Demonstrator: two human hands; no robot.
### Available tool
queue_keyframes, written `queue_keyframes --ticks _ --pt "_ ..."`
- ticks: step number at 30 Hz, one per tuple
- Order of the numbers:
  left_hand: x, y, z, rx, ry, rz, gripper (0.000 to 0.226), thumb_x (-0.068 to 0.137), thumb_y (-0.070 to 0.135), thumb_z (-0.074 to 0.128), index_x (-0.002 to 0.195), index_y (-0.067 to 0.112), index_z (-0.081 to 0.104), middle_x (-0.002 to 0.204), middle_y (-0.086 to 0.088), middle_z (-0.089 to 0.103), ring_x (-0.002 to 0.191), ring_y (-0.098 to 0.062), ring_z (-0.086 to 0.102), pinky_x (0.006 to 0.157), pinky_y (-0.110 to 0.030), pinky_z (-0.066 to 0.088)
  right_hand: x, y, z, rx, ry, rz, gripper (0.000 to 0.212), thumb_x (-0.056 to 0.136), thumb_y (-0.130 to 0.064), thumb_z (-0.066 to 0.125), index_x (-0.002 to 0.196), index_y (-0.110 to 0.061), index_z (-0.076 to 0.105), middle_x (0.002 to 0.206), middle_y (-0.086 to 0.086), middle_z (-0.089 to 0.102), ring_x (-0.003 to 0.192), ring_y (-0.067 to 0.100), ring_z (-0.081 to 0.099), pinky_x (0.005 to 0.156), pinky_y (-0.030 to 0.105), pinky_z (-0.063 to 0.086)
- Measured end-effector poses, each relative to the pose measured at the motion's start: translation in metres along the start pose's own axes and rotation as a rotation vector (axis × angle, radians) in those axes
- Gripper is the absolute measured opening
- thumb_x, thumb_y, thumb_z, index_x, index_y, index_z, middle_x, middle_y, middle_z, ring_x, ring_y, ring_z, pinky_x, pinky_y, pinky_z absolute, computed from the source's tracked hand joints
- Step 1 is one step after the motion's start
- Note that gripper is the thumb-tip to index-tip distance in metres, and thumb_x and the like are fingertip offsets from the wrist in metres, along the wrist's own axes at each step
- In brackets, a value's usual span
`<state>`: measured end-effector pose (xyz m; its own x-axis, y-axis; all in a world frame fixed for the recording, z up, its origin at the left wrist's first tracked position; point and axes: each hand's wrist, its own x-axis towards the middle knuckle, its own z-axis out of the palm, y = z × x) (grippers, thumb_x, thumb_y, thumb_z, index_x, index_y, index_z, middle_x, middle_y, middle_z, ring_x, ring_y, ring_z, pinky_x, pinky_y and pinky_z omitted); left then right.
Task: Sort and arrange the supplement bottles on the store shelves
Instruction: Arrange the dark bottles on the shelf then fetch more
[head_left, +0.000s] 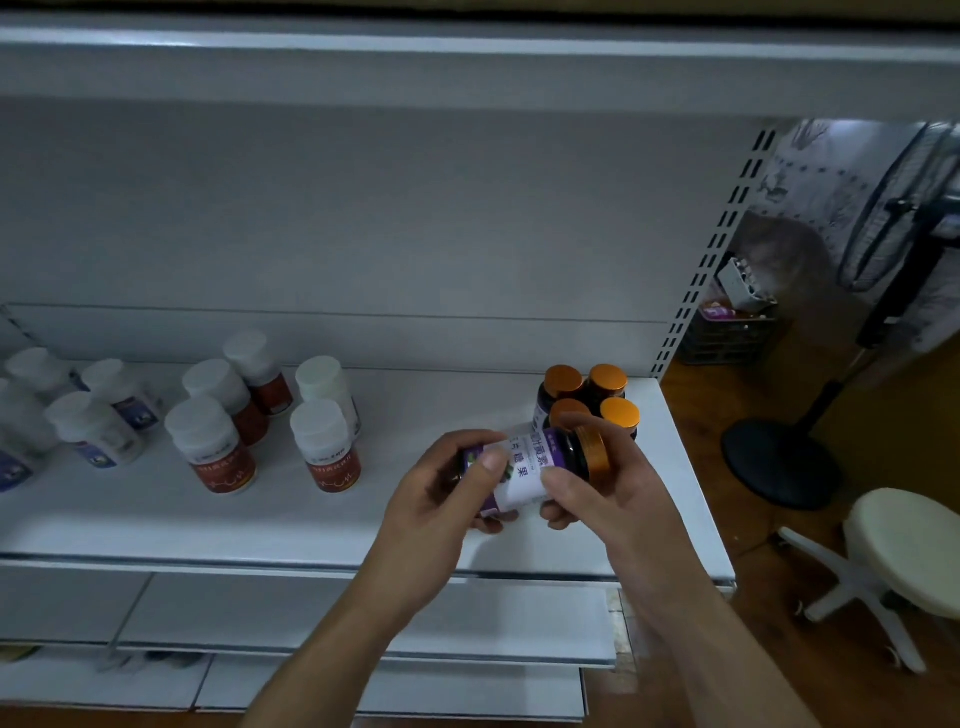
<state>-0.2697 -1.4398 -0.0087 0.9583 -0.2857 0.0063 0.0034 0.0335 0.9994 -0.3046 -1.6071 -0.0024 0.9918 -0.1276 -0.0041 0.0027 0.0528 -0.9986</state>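
A dark bottle with a purple-and-white label and an orange cap (537, 464) lies sideways in both hands above the white shelf (322, 525). My left hand (441, 493) grips its base end, thumb across the label. My right hand (592, 493) holds the cap end, fingers curled round it. Just behind stand several matching orange-capped bottles (592, 395) in a tight cluster near the shelf's right end. White-capped bottles with red labels (223, 447) stand mid-shelf, and white bottles with blue labels (98, 415) at the left.
The shelf's right end meets a slotted upright (711, 244). Beyond it on the wooden floor are a black standing fan (779, 462), a cream stool (904, 551) and a dark crate (727, 332). Lower shelves (311, 623) jut out beneath.
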Motion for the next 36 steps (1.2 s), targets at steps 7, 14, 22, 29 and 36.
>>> queue_keyframes --ticks 7,14,22,29,36 --pt "0.001 -0.007 -0.007 0.331 -0.115 0.013 0.041 0.072 0.058 0.07 0.105 0.036 0.061 0.092 0.017 0.064 0.081 -0.004 0.062 0.068 -0.017 0.049 0.005 0.007 -0.001 -0.148 0.058 -0.032 0.044 0.073 -0.047 0.074 0.113 -0.04 0.058 0.097 -0.018 0.068 0.092 0.0 0.066 0.068 0.014 0.053" --pt "0.002 -0.033 -0.01 0.496 -0.137 0.097 0.05 0.079 0.032 0.079 0.117 0.047 0.051 0.112 0.018 0.06 0.099 -0.003 0.061 0.079 -0.014 0.049 0.014 0.013 0.0 -0.403 -0.011 -0.033 0.042 0.072 -0.071 0.058 0.11 -0.055 0.054 0.101 -0.028 0.062 0.092 -0.003 0.062 0.074 0.016 0.052" --pt "0.018 -0.067 -0.015 0.367 0.078 -0.04 0.045 0.079 0.025 0.08 0.11 0.043 0.053 0.115 0.019 0.063 0.108 -0.002 0.06 0.091 -0.02 0.045 0.051 0.019 -0.011 -0.988 0.273 -0.054 0.048 0.09 -0.056 0.055 0.129 -0.031 0.043 0.085 -0.006 0.065 0.077 0.021 0.062 0.071 0.031 0.048" --pt "0.053 -0.076 -0.014 0.416 0.125 -0.132 0.046 0.08 0.023 0.078 0.115 0.036 0.051 0.117 0.011 0.062 0.106 -0.012 0.059 0.087 -0.026 0.044 0.062 0.016 -0.009 -1.119 0.224 0.062 0.031 0.095 -0.048 0.052 0.117 -0.028 0.045 0.088 -0.002 0.058 0.075 0.021 0.051 0.07 0.029 0.038" --pt "0.101 -0.078 -0.018 0.406 0.119 -0.079 0.045 0.079 0.024 0.079 0.115 0.035 0.053 0.115 0.009 0.064 0.102 -0.011 0.062 0.083 -0.022 0.046 0.041 0.022 -0.016 -1.036 0.247 -0.087 0.033 0.087 -0.044 0.066 0.114 -0.029 0.055 0.064 -0.015 0.05 0.058 0.007 0.048 0.054 0.018 0.03"
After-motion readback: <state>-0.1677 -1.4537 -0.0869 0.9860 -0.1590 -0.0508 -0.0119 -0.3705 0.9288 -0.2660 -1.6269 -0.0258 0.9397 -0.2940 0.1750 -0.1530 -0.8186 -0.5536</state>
